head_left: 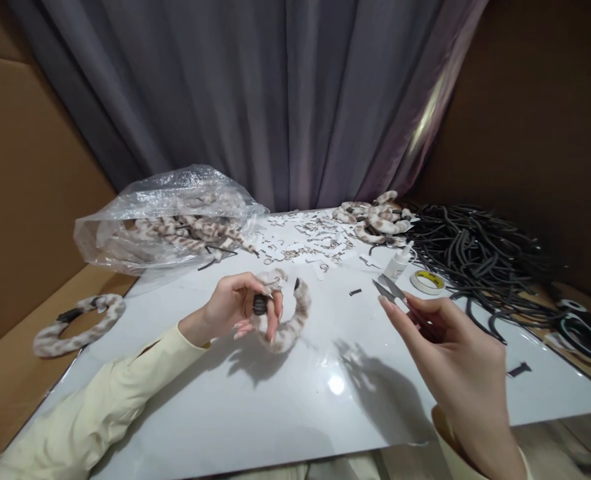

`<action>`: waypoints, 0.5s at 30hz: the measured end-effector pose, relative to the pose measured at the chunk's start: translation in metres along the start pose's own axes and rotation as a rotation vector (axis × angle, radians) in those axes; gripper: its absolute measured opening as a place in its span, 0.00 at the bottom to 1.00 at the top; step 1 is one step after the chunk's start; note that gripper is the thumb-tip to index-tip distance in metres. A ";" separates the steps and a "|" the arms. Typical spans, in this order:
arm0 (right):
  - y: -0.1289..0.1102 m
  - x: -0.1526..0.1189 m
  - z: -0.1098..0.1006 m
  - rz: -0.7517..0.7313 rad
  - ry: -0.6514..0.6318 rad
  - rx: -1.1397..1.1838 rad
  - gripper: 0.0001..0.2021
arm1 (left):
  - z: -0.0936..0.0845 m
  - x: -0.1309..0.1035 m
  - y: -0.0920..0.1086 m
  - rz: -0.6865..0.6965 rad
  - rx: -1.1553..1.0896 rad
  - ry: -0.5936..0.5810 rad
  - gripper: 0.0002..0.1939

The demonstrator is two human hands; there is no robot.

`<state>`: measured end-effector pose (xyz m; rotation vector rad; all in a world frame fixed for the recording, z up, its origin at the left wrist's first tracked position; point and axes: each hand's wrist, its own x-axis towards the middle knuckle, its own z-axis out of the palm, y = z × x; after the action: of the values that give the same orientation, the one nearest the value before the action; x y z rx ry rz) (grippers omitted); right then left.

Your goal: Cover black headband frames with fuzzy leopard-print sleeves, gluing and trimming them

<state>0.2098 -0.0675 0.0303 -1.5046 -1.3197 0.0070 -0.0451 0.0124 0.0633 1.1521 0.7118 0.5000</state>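
My left hand (245, 307) is closed on a furry white-and-brown ring (295, 323), holding it just above the table at the centre. The ring is not joined: its free end, with a black tip, curves up to the right. Black cord (260, 305) is coiled round the part between my left fingers. In my right hand (460, 360), to the right, is a small pair of scissors (388, 291) with metal blades slightly apart, pointing up and left. Its handles are mostly hidden in my palm. A short black piece (355, 292) lies on the table between the hands.
A clear plastic bag (175, 193) of furry strips lies back left. A finished-looking furry ring (83, 325) rests at the left edge. Metal clasps (320, 243) are scattered mid-back. Right: furry rings (380, 220), black cords (475, 247), a white bottle (396, 263), a tape roll (427, 283).
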 end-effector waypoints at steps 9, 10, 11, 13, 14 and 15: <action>0.041 -0.034 0.012 -0.256 -0.249 0.061 0.06 | 0.044 0.174 0.137 0.502 0.878 0.294 0.16; 0.043 -0.035 0.012 -0.244 -0.243 0.072 0.06 | 0.052 0.197 0.152 0.470 0.995 0.320 0.17; 0.044 -0.036 0.011 -0.219 -0.239 0.084 0.07 | 0.060 0.216 0.164 0.442 1.131 0.309 0.18; 0.045 -0.035 0.010 -0.146 -0.229 0.109 0.08 | 0.073 0.240 0.181 0.386 1.487 0.278 0.19; 0.046 -0.034 0.009 -0.108 -0.233 0.119 0.09 | 0.078 0.245 0.186 0.385 1.565 0.278 0.18; 0.047 -0.034 0.009 -0.076 -0.244 0.125 0.10 | 0.082 0.245 0.189 0.394 1.627 0.282 0.16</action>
<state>0.2242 -0.0763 -0.0254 -1.3782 -1.5406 0.2270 0.1815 0.1921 0.1995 2.8148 1.1715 0.3485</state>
